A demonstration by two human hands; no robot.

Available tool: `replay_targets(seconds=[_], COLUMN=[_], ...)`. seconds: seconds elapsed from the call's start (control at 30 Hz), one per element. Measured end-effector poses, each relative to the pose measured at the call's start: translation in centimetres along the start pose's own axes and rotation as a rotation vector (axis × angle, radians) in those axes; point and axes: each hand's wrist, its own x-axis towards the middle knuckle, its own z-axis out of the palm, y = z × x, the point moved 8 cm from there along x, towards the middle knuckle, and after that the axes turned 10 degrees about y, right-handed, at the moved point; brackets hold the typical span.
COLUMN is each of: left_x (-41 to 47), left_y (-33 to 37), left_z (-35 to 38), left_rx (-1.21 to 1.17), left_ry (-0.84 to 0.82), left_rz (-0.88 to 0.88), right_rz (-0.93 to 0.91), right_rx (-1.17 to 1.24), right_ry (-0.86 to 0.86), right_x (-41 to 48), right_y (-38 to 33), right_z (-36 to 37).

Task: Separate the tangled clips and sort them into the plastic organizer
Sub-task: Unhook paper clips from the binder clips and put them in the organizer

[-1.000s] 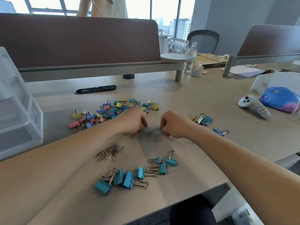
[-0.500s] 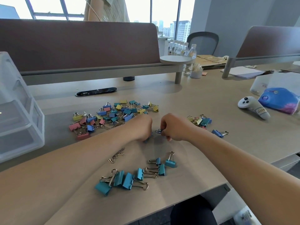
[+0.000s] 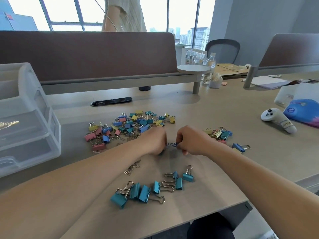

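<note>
Our left hand (image 3: pixel 155 142) and right hand (image 3: pixel 191 140) faced each other, near but apart, fingers curled, each pinching one end of the blue clips (image 3: pixel 173 144). Their long axis ran hand to hand. The organizer (image 3: pixel 34 135) stood well left.

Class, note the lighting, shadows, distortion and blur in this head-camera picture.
Head view: windows blown out white; desk evenly lit, soft shadow beneath left hand and right hand; wide-angle lens bows the divider and stretches the forearms; the blue paper clips they pinch look small, blurred.
</note>
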Motion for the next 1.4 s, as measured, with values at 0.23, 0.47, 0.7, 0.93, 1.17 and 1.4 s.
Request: replay_targets(seconds=[0.23,0.47,0.7,0.93,1.17,1.4], left_x=[-2.6,-6.3,-12.1,-16.5,-17.6,-17.4], left_y=[-1.8,-6.0,-13.4,-20.5,-26.2,-27.6], left_z=[-3.9,-12.3,-23.1,-29.5,-31.4,-31.2], left_rx=[-0.347,-0.365,-0.333,-0.267,-0.111,-0.009], left_ry=[0.076,0.263,0.473,0.593,0.624,0.581], left_rz=[-0.092,-0.158,-0.27,-0.414,-0.549,-0.553], right_rz=[-0.018,-0.183,-0.397,-0.51,-0.59,-0.639], right_rx=[0.082,0.117,0.181,0.283,0.122,0.088], right_ry=[0.059,0.14,0.146,0.088,0.152,0.182], right_x=[-0.1,0.4,1.2,3.1,5.7,6.1], right_y=[-1.9,-10.5,-24.1,-34.8,-43.0,-44.9], right_z=[-1.9,-5.8,-7.8,-7.1,-5.0,-4.4])
